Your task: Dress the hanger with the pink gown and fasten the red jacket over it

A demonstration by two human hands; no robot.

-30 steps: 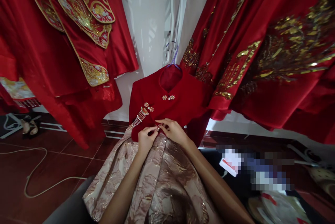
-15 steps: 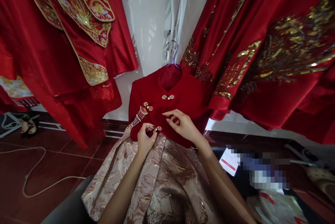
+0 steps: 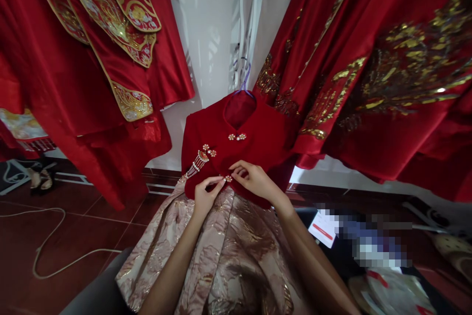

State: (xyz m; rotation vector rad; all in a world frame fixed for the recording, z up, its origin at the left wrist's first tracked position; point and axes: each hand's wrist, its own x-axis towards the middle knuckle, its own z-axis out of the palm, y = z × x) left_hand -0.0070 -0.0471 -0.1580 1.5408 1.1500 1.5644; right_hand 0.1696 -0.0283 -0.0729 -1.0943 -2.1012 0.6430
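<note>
A red velvet jacket (image 3: 214,121) with a stand collar hangs in front of me on a purple hanger (image 3: 246,78). At its lower front edge, my left hand (image 3: 207,194) pinches a small gold flower clasp (image 3: 228,179) with pearls between thumb and forefinger. Close against the clasp's right side is my right hand (image 3: 254,181), fingers bent together; what they grip is hidden. A matching flower clasp (image 3: 237,137) sits fastened below the collar. To the left, a beaded tassel ornament (image 3: 201,159) lies on the jacket's chest. Beneath the jacket spreads a pale pink and gold brocade skirt (image 3: 206,266).
Red embroidered garments (image 3: 125,35) hang on the left, and red sequinned ones (image 3: 405,69) on the right. A phone with a lit screen (image 3: 323,229) lies at the lower right near a clear plastic package (image 3: 398,290). A pale cable (image 3: 47,275) crosses the tiled floor.
My left hand has moved slightly right and up with the flower clasp. My right hand has come down toward it, its fingers closing in beside the clasp.
</note>
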